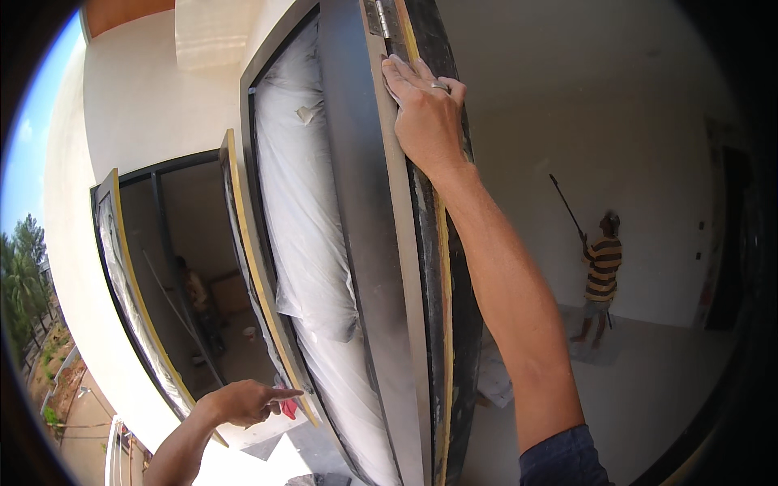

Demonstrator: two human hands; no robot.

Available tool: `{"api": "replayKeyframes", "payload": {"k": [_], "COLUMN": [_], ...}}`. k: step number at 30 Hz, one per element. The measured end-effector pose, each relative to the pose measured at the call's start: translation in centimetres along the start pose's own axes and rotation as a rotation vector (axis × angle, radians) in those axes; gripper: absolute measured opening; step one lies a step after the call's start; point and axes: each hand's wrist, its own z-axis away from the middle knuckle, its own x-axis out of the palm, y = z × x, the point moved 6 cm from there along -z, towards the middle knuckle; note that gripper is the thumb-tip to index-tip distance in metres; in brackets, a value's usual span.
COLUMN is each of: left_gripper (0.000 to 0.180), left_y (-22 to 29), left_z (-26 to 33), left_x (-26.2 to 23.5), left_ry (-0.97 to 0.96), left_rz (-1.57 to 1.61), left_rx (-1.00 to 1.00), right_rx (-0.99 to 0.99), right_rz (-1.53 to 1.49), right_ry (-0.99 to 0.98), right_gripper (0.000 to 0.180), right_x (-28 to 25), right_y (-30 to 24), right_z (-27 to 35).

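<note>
My right hand (429, 109), a ring on one finger and pale dust on the fingertips, is raised to the edge of a dark door (356, 162) just below a metal hinge (382, 20). Its fingers curl over that edge; whatever may be under them is hidden. Low on the left, my left hand (247, 402) holds its index finger straight out toward the lower part of the door, the other fingers loosely bent, nothing seen in them. A small red thing (289, 408) shows just under that finger; I cannot tell whether they touch. Wrinkled clear plastic sheeting (304, 186) covers the door's panel.
Another open double door (109, 202) with yellow-taped edges stands to the left, a dim figure (197, 296) inside it. Through the doorway on the right, a person in a striped shirt (602, 267) holds a long pole (567, 204) near a pale wall. Trees (28, 271) stand outside.
</note>
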Motion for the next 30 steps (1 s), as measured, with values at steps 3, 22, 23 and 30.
{"api": "replayKeyframes", "payload": {"k": [3,22,23,30], "left_gripper": [0.065,0.059,0.060,0.076], "left_y": [-2.0,4.4,5.2,13.9], "left_z": [0.7,0.9,1.1,1.4], "left_x": [1.0,-5.6,-6.4,-16.4], "left_ry": [-0.015,0.692,0.754,1.288], "left_rz": [0.025,0.070,0.073,-0.459], "left_rx": [-0.101,0.239,0.272,0.319], "right_rx": [-0.043,0.261,0.283,0.142], "right_rz": [-0.022,-0.230,-0.229,-0.147], "right_ry": [-0.048,-0.392,-0.408,-0.359], "right_gripper": [0.039,0.037,0.036,0.043], "right_x": [-0.1,-14.6,-15.1,-11.6], "right_y": [-0.9,-10.4,-10.8,-7.5], "right_z": [2.0,30.4,31.7,23.0]}}
